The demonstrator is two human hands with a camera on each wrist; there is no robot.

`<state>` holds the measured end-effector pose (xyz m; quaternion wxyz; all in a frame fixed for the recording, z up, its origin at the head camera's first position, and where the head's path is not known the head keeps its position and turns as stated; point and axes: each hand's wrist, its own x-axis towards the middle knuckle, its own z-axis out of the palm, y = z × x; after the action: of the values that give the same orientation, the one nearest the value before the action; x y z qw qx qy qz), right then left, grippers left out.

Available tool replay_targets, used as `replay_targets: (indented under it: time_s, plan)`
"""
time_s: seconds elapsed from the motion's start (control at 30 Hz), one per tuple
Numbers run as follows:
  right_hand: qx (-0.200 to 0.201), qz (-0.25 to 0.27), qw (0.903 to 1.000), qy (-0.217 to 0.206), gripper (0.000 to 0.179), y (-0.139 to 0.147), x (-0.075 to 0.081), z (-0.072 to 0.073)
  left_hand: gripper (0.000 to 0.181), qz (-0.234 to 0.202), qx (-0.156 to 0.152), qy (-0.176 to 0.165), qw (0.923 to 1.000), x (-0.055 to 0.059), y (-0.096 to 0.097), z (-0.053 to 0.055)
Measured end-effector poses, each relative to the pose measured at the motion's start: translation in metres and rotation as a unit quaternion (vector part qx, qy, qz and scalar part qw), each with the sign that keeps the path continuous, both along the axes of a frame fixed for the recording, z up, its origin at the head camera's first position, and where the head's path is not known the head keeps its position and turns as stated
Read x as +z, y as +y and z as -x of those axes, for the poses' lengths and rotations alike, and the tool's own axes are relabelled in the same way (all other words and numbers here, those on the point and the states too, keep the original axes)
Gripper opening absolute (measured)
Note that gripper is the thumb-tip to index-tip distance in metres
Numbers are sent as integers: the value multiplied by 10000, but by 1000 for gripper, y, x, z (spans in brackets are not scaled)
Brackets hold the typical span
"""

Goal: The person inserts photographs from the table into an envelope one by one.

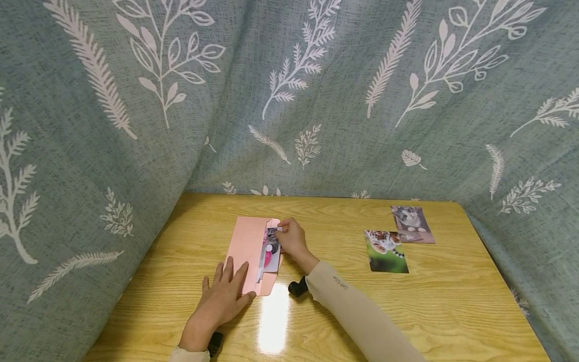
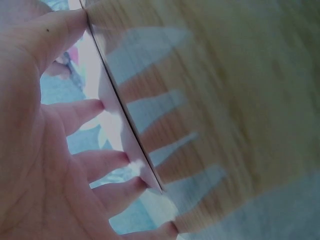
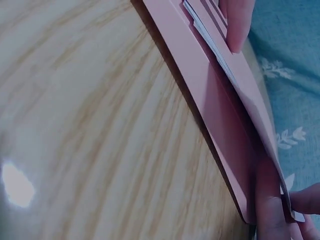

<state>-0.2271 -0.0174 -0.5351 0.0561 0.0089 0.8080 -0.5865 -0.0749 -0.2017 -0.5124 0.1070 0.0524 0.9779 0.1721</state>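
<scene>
A pink envelope (image 1: 244,246) lies on the table with its opening toward the right. A cat photo (image 1: 272,254) with pink and grey in its picture sits partly in that opening. My right hand (image 1: 293,239) pinches the photo near its far corner, with fingertips right at the envelope's edge. In the right wrist view the fingers (image 3: 269,200) bend around a lifted sheet above the pink flap (image 3: 220,135). My left hand (image 1: 222,293) rests on the envelope's near left part, fingers spread and straight, the thumb at its near edge.
To the right on the wooden table (image 1: 334,221) lie a tiger photo (image 1: 388,256) and another cat photo (image 1: 418,221), the tiger one overlapping its corner. A patterned blue-green curtain (image 1: 289,100) encloses the back and sides. Bright glare (image 1: 273,319) shows on the near tabletop.
</scene>
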Motion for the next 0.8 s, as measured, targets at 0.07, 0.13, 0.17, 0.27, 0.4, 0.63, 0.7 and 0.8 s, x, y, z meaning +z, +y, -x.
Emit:
replay_targets:
  time_s: [0.07,0.13,0.17,0.27,0.4,0.63,0.7,0.8]
  plan:
    - [58,-89,9999,15,18,1,1,0,75,11,-10,-3,10000,-1,0,0]
    - [157,-284,9995,66,17,2,2,-1,75,15,-17,-20,10000,-1,0,0]
    - [218,-368,9990,111,17,3,3,-1,75,11,-13,-32,10000,-1,0,0]
    - [410,-576,9972,233,19,8,6,-4,75,21,-2,-49,10000,-1,0,0]
    - [516,-156,9984,156,24,16,5,-9,75,9,12,-10,10000,-1,0,0]
    - [600,670,9959,14,25,25,3,-25,76,22,10,34,10000,-4,0,1]
    - [671,782,9947,-37,27,27,4,-30,76,32,2,53,10000,-4,-1,1]
    - [767,934,9926,-87,28,29,4,-37,76,17,-5,79,10000,-4,0,1]
